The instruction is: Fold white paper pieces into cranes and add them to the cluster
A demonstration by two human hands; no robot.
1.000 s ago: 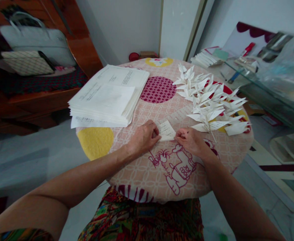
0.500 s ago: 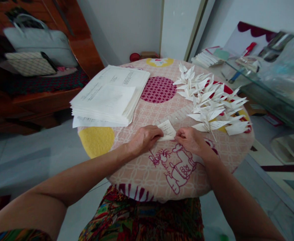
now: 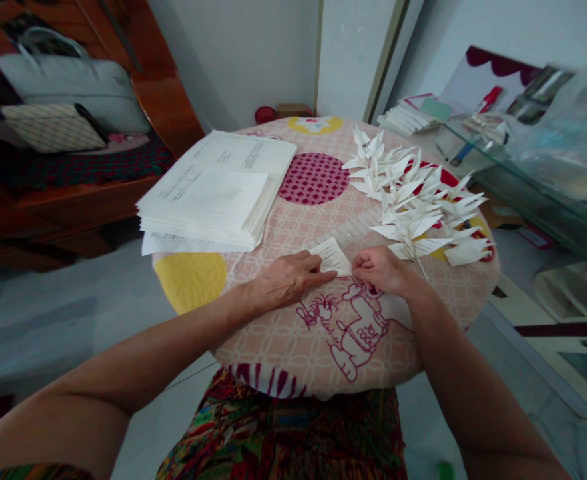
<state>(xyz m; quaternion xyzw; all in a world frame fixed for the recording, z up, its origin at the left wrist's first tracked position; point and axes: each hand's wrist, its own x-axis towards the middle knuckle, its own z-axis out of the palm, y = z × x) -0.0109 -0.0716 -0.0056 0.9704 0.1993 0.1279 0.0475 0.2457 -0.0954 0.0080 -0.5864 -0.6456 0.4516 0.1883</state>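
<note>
A small folded piece of printed paper (image 3: pixel 332 255) lies on the round table between my hands. My left hand (image 3: pixel 291 277) holds its left side, the index finger stretched along the near edge. At the right corner, my right hand (image 3: pixel 376 268) pinches the paper between thumb and curled fingers. Just behind the paper lies a clear ruler-like strip (image 3: pixel 361 227). Many folded white paper shapes with pointed ends (image 3: pixel 398 190) sit in a cluster to the right. To the left is a thick stack of printed sheets (image 3: pixel 213 193), with a smaller sheet (image 3: pixel 223 203) on top.
The patterned tablecloth (image 3: pixel 273 347) covers the round table. On the right stand a glass shelf (image 3: pixel 513 200) and a plastic bag (image 3: pixel 558 147). A wooden seat (image 3: pixel 88 193) at the left holds a pale handbag (image 3: pixel 83 87) and a checked pouch (image 3: pixel 53 127).
My left index finger has straightened along the paper's near edge. My right hand has shifted slightly up at the right corner. The whole view has drifted a little.
</note>
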